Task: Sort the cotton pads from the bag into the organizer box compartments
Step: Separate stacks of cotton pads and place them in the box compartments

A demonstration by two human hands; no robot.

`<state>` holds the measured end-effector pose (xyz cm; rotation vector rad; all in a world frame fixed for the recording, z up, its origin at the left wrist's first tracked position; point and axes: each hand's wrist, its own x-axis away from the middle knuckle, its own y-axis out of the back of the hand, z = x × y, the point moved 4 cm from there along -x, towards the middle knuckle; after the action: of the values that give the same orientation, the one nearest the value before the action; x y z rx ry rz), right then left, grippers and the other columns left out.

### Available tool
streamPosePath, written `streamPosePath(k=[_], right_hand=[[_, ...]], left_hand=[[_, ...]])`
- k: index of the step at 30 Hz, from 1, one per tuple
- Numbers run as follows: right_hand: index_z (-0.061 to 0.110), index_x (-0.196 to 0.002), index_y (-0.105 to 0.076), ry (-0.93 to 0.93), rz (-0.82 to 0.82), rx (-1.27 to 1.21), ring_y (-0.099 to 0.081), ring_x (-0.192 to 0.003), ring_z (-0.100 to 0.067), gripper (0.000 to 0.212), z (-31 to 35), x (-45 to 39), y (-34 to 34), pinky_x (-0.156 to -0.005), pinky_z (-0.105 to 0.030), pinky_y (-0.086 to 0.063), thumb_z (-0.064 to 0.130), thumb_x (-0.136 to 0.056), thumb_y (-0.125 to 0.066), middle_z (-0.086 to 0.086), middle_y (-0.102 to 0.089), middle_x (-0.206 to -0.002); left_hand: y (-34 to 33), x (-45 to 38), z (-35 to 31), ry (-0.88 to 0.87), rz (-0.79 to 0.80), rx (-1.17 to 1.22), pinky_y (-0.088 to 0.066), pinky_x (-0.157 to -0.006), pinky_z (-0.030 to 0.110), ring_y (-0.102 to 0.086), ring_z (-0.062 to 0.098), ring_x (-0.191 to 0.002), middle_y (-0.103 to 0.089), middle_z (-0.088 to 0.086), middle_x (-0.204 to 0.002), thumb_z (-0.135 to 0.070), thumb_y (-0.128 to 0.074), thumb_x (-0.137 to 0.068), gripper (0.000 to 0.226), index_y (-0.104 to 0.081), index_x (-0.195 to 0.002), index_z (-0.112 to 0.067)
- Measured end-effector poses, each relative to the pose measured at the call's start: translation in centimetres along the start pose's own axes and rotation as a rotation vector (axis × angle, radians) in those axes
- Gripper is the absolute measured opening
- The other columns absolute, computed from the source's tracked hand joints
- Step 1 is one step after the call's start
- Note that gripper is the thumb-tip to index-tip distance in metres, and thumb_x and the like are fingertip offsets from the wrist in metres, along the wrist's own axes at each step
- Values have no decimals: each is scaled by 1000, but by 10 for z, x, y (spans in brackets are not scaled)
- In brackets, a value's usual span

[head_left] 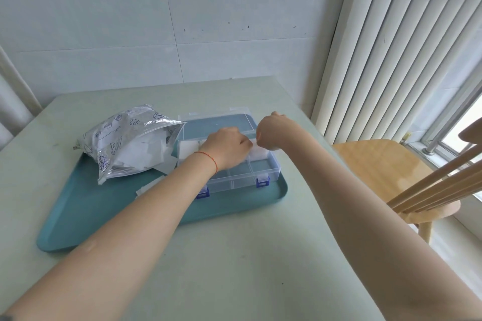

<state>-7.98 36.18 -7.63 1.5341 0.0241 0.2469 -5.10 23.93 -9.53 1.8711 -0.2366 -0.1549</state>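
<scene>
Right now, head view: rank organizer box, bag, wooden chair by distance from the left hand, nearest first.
1. organizer box: directly under the left hand, which reaches into its back compartments beside the right hand.
2. bag: to the left of that hand, lying on the teal tray, its mouth against the box.
3. wooden chair: far right, off the table, beyond the right arm.

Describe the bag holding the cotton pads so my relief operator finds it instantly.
Start at the teal tray on the pale table. On its far left part, beside the clear organizer box, lies a crinkled silvery bag. It alone has purple printed doodles, with white pads spilling from its open mouth.
</scene>
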Motion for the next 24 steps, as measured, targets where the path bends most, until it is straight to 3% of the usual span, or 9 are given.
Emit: streamPosePath(k=[3,5,8,10,14,16,18,21,24], right_hand=[[12,-100,-60,9,-76,-32,-43,-112,-30,19,7,6,8,-86,-38,-43,16,-91,-45,-11,-44,-117],[11,-112,-62,71,-208,-104,-45,-111,-31,25,20,15,15,-88,-38,-45,21,-95,-46,-13,-44,-119],[14,-111,-67,194,-308,-243,-48,-108,-30,27,56,32,18,-95,-40,-45,23,-96,-46,-12,-49,-113],[17,-105,-70,270,-292,-261,-50,-102,-26,25,86,42,16,-91,-35,-44,24,-95,-48,-8,-53,-106],[18,-82,-70,429,-184,-232,-60,-96,-28,18,158,63,8,-83,-34,-47,26,-90,-55,-6,-67,-95],[17,-91,-69,480,-114,-133,-60,-100,-24,17,181,73,1,-82,-31,-41,31,-88,-61,1,-67,-96],[23,-105,-68,524,-36,-40,-57,-106,-18,26,195,79,-12,-91,-33,-36,38,-83,-69,9,-65,-105],[25,-129,-58,532,18,176,-53,-116,-20,55,212,80,-30,-102,-37,-32,49,-81,-71,4,-61,-119],[22,-130,-58,510,20,208,-54,-118,-23,53,216,78,-35,-102,-36,-33,43,-84,-69,-1,-61,-122]], left_hand=[[11,9,0,-3,-7,97,-46,-83,37,-58,34,-102,-65,11,-99,-22,-36,-97,35,-69,-88,-13],[26,21,8,2,-147,204,-48,-92,38,-59,31,-107,-70,10,-111,-17,-41,-95,33,-73,-104,-14],[50,50,36,81,-388,283,-51,-86,35,-63,26,-97,-73,3,-98,-17,-47,-91,29,-76,-95,-17],[60,72,59,146,-417,285,-52,-80,36,-63,25,-89,-73,2,-89,-18,-48,-87,28,-75,-88,-16],[68,115,105,247,-378,253,-49,-64,43,-59,32,-68,-65,15,-71,-19,-48,-80,25,-65,-67,-7],[68,132,120,279,-340,273,-54,-67,46,-64,34,-68,-67,14,-70,-21,-48,-75,25,-68,-69,-7],[65,145,131,286,-291,283,-55,-70,43,-65,32,-68,-70,12,-72,-22,-52,-76,23,-72,-73,-9],[48,160,147,279,-140,274,-56,-69,35,-62,24,-55,-72,9,-76,-32,-59,-84,23,-72,-83,-13],[30,165,152,260,-24,226,-55,-65,30,-58,20,-46,-73,11,-76,-49,-52,-89,37,-71,-91,-17]])
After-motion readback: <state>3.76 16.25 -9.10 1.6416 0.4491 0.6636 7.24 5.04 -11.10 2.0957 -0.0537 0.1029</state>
